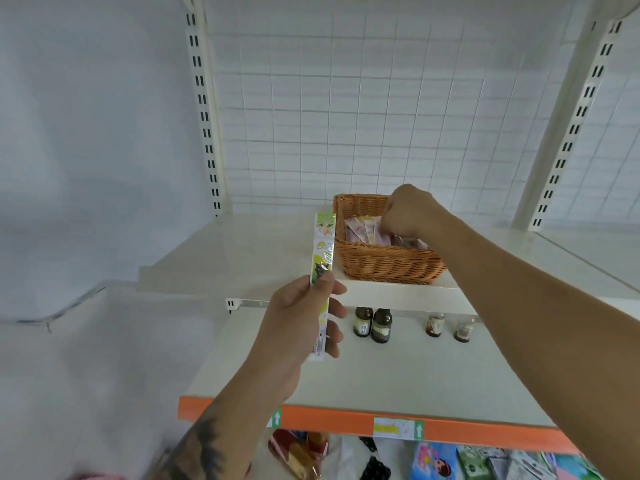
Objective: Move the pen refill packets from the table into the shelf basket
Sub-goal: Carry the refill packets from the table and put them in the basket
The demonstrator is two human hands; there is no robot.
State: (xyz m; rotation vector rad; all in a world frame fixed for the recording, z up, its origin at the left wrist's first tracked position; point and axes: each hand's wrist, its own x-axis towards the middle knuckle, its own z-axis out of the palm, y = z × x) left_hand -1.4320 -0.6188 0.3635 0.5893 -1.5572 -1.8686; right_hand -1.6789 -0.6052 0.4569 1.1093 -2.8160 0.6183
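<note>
An orange wicker basket stands on the upper white shelf. Several pinkish pen refill packets lie inside it. My right hand reaches down into the basket with curled fingers; whether they grip a packet I cannot tell. My left hand holds a long green-and-white refill packet upright just left of the basket, thumb and fingers pinching its lower half.
Two dark bottles and two small jars stand at the back of the lower shelf, which has an orange front edge. Packaged goods lie below it. A wire grid panel backs the shelving.
</note>
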